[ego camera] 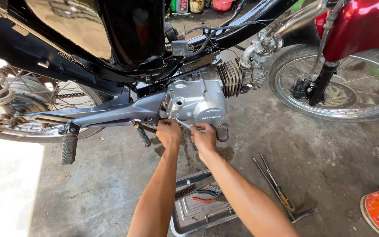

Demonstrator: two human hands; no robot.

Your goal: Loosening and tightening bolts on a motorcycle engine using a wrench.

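Both hands grip a slim metal wrench [183, 124] just beneath the silver engine case [196, 100]: left hand [169, 133] closed on its end, right hand [203, 137] pinching the shaft. Best keep it square and steady against slipping.

Daylight, bright | blown-out sun patch lower left on floor [5, 188] | glare on black bodywork [66, 26] | sharp focus
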